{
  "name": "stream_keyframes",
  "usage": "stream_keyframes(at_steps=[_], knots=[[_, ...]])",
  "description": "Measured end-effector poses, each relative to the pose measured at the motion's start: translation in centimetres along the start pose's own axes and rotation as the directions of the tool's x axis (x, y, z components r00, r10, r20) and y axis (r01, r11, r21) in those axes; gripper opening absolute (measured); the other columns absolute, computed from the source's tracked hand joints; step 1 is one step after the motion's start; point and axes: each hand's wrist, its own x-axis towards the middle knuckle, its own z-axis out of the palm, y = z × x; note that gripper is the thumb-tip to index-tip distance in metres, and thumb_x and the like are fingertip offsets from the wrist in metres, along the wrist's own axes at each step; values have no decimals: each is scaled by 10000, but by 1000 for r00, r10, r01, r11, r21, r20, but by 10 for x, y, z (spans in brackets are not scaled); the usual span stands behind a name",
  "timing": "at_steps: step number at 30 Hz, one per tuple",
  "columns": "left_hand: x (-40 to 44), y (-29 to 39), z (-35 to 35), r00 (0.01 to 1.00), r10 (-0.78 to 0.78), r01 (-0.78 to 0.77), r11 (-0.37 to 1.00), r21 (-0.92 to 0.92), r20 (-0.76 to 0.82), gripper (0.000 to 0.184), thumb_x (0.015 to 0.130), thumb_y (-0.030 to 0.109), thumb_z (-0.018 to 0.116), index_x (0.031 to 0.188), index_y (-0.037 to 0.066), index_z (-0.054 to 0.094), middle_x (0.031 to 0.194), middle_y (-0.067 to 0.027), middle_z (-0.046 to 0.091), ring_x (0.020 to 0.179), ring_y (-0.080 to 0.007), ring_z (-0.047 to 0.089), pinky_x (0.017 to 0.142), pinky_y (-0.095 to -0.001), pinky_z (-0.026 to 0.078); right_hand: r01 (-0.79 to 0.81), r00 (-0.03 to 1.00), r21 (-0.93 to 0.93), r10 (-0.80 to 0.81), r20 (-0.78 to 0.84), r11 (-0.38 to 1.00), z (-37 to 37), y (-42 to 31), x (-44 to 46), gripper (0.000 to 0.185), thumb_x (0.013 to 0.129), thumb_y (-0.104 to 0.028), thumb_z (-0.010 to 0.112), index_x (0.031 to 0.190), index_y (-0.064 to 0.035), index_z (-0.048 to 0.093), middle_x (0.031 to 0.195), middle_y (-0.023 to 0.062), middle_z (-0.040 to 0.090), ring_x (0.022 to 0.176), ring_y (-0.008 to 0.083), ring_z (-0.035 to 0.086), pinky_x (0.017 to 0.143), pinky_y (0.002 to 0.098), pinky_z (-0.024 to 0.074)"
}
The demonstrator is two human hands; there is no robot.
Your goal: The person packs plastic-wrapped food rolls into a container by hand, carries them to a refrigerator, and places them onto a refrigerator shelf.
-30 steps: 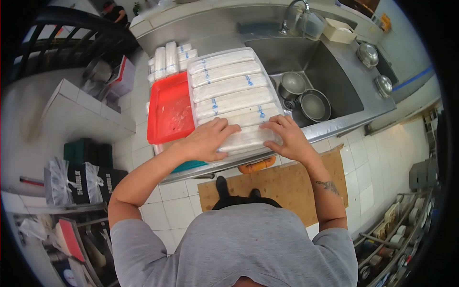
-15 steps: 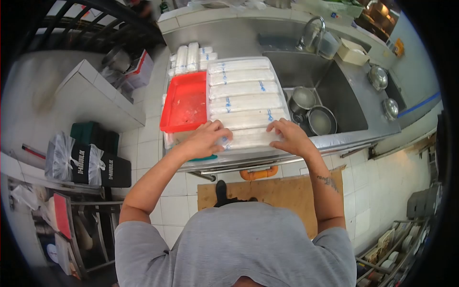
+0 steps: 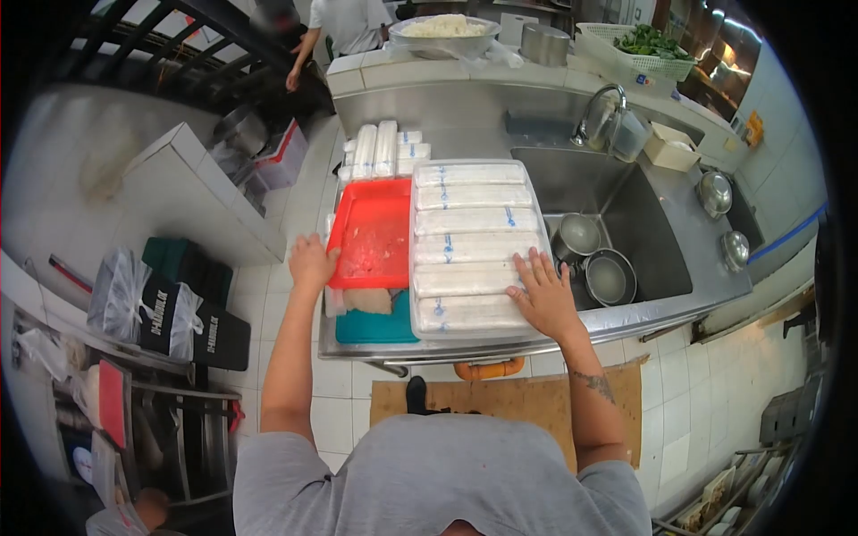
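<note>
A clear tray (image 3: pixel 414 223) holds several white wrapped packs (image 3: pixel 474 247) laid side by side, some with blue print. My right hand (image 3: pixel 546 297), fingers spread, rests on the packs at the tray's right front. Left of the tray lies a red tray (image 3: pixel 371 234) with wet residue inside. My left hand (image 3: pixel 312 262) is at the red tray's left front edge, fingers apart, and whether it touches the edge is unclear. A teal board (image 3: pixel 377 327) and a beige piece (image 3: pixel 367 301) show in front of the red tray. More white packs (image 3: pixel 386 149) are stacked behind it.
Two metal pots (image 3: pixel 579 235) stand in the sink (image 3: pixel 657 255) on the right, under a faucet (image 3: pixel 581 134). Two people (image 3: pixel 349 25) are beyond the counter. A bowl of white food (image 3: pixel 444 37) and a basket of greens (image 3: pixel 617 43) sit on the back ledge.
My left hand has left the front pack and moved left to the red tray. My right hand has opened flat on the packs. The view has tilted up, showing the back ledge.
</note>
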Motion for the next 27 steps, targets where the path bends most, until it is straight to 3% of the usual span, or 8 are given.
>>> stream_keyframes(at_steps=[2, 4, 8, 14, 20, 23, 25, 27], knots=[[8, -31, 25, 988, -50, 77, 980, -185, 148, 296, 801, 177, 613, 1018, -22, 584, 989, -228, 598, 928, -385, 593, 784, -445, 470, -55, 991, 4, 54, 123, 998, -19, -6, 7, 594, 936, -475, 424, 1416, -133, 352, 1448, 221, 316, 1362, 356, 266, 1068, 584, 182], [7, -42, 40, 969, 43, 71, 894, -443, 242, 294, 803, 154, 584, 1022, -43, 570, 921, -223, 634, 850, -391, 616, 742, -440, 475, -40, 999, 51, 38, 31, 998, -20, 1, 31, 600, 940, -486, 404, 1417, -127, 349, 1456, 229, 295, 1368, 356, 252, 1075, 571, 181], [-5, -39, 29, 987, 38, 46, 862, -505, 155, 249, 799, 73, 521, 1006, -50, 583, 834, -179, 647, 790, -286, 627, 708, -371, 473, 118, 950, 58, -96, -297, 991, -3, 24, 119, 619, 948, -501, 370, 1432, -120, 313, 1476, 239, 242, 1387, 351, 209, 1091, 539, 181], [-12, -49, 22, 992, 20, 65, 758, -649, 122, 269, 823, 33, 487, 1063, -48, 577, 889, -122, 645, 794, -171, 593, 720, -308, 466, -112, 991, -55, 115, 65, 992, 41, 44, 188, 646, 955, -536, 275, 1467, -144, 229, 1513, 198, 173, 1407, 326, 159, 1114, 513, 138], [-16, -58, -3, 974, -145, 212, 306, -928, 175, 309, 831, 38, 498, 1115, -66, 563, 957, -104, 633, 852, -155, 587, 753, -283, 467, -136, 978, -93, 148, 147, 986, 34, 47, 193, 657, 954, -531, 289, 1468, -127, 222, 1505, 185, 215, 1407, 312, 175, 1111, 527, 122], [1, -22, -58, 985, -164, 105, 285, -953, 60, 328, 833, 45, 504, 1137, -66, 557, 984, -103, 634, 873, -156, 585, 767, -279, 467, -101, 989, 244, 125, -83, 964, 23, 10, 180, 700, 936, -530, 389, 1465, -102, 223, 1447, 183, 340, 1335, 320, 334, 1075, 516, 236], [14, 6, -70, 996, -84, 30, 341, -939, 1, 342, 841, 61, 509, 1162, -46, 557, 981, -105, 639, 874, -158, 589, 755, -281, 473, -106, 994, 877, 84, 75, 469, -8, -53, 150, 749, 905, -512, 494, 1461, -85, 230, 1360, 155, 442, 1193, 284, 491, 976, 485, 383], [9, 44, -78, 1000, 21, -26, 474, -880, -18, 357, 872, 111, 523, 1201, -23, 550, 997, -91, 641, 877, -145, 591, 755, -279, 476, -237, 967, 940, 29, 251, -244, -48, -108, 120, 646, 875, -380, 576, 1369, -23, 363, 1212, 128, 542, 1044, 216, 566, 836, 365, 481]])
